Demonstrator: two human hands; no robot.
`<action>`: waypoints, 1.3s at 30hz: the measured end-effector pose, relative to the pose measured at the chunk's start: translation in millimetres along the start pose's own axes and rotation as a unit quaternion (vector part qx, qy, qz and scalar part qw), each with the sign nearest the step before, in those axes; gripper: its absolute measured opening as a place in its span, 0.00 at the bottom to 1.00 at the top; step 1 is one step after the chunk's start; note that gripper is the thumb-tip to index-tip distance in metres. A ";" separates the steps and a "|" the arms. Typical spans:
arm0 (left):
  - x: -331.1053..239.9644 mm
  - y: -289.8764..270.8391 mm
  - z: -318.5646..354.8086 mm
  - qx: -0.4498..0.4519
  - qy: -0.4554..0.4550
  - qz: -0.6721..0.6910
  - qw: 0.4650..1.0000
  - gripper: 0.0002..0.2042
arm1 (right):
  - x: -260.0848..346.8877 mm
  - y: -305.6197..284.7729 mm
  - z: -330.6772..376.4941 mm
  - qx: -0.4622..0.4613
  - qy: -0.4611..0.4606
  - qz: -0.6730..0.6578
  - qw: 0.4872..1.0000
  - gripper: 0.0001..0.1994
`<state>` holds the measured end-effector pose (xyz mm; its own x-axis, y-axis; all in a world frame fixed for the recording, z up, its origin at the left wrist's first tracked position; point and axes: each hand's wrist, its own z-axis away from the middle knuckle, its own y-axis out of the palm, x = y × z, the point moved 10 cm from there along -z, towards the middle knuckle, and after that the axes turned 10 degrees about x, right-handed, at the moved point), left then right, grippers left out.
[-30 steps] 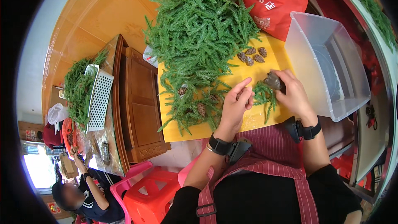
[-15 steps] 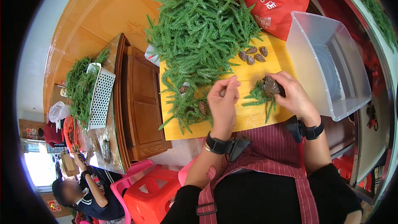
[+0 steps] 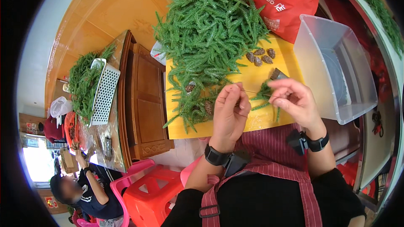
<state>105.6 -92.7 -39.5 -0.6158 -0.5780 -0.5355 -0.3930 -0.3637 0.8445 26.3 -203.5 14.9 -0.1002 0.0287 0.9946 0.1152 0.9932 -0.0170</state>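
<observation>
Watching remotely, I log a thin strand (image 3: 256, 92) mid-frame; left hand (image 3: 231, 107) pinched on one side, right hand (image 3: 296, 101) apparently clamped opposite. Judged light, pliant, easily kinked; best gripped near its ends.

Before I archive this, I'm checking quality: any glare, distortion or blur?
Head view: window blown out white, glossy highlights on the yellow board; head view, rim: straight edges curve, co-worker's head blurred; head view, centre: thin strand between left hand and right hand barely shows.
</observation>
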 end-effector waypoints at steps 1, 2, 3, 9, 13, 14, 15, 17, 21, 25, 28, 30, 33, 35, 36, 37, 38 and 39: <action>5.7 4.9 0.2 0.028 -0.023 0.000 0.999 0.07 | -0.7 1.9 2.2 -0.001 -0.017 -0.050 0.999 0.11; 11.6 9.9 0.5 0.054 -0.044 -0.009 0.998 0.08 | -0.1 1.3 4.2 -0.003 -0.033 -0.099 0.995 0.09; 13.4 11.7 0.9 0.054 -0.044 -0.008 0.998 0.08 | 0.4 1.7 4.6 -0.003 -0.032 -0.099 0.995 0.09; 12.9 10.7 5.3 0.077 -0.038 -0.190 0.978 0.12 | 2.3 -13.8 7.6 -0.072 -0.041 -0.066 0.994 0.08; 13.4 14.6 10.2 0.099 -0.044 -0.263 0.959 0.16 | 2.6 -16.6 9.9 -0.095 -0.057 -0.028 0.993 0.08; 11.0 19.3 10.7 0.098 -0.035 -0.306 0.946 0.15 | 4.2 -16.6 11.3 -0.094 -0.063 -0.015 0.993 0.08; 11.2 22.2 11.1 0.099 -0.037 -0.305 0.946 0.15 | 2.0 -18.0 11.7 -0.096 -0.062 -0.015 0.993 0.08; 10.8 31.6 12.7 0.124 -0.031 -0.340 0.932 0.14 | 11.9 -28.5 16.1 -0.140 -0.125 0.042 0.981 0.08; 21.9 32.8 17.1 0.142 -0.079 -0.373 0.914 0.13 | 16.5 -38.3 9.1 -0.182 -0.131 0.079 0.971 0.08; 53.5 44.9 25.5 0.225 -0.140 -0.429 0.864 0.12 | 27.3 -38.3 1.7 -0.215 -0.157 0.089 0.960 0.08; 65.3 59.7 20.6 0.269 -0.121 -0.501 0.814 0.16 | 36.0 -37.5 0.1 -0.228 -0.180 0.084 0.953 0.08; 72.2 63.8 24.0 0.325 -0.087 -0.493 0.802 0.21 | 38.4 -36.4 -2.4 -0.228 -0.184 0.078 0.953 0.08; 87.5 48.9 26.8 0.297 -0.156 -0.467 0.818 0.21 | 42.0 -38.4 -3.2 -0.234 -0.188 0.072 0.951 0.08; 90.3 46.5 27.2 0.295 -0.164 -0.463 0.820 0.20 | 45.0 -39.8 -1.0 -0.251 -0.191 0.071 0.946 0.07; 91.6 45.2 27.5 0.293 -0.172 -0.458 0.821 0.20 | 44.6 -38.7 -1.8 -0.251 -0.192 0.070 0.946 0.07; 91.7 45.3 27.6 0.292 -0.172 -0.459 0.821 0.20 | 49.3 -35.9 -0.4 -0.254 -0.213 0.099 0.938 0.07; 90.8 45.9 27.3 0.293 -0.169 -0.461 0.821 0.18 | 54.7 -33.2 1.2 -0.257 -0.235 0.128 0.929 0.07; 89.8 46.4 27.3 0.293 -0.165 -0.463 0.820 0.16 | 56.0 -33.1 0.7 -0.257 -0.235 0.128 0.929 0.07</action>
<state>13.4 -141.6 -48.5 0.0186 0.0123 -0.9998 -0.9976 -0.0664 -0.0194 16.2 -234.7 71.1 -0.4114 0.4220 0.8079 0.6388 0.7658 -0.0747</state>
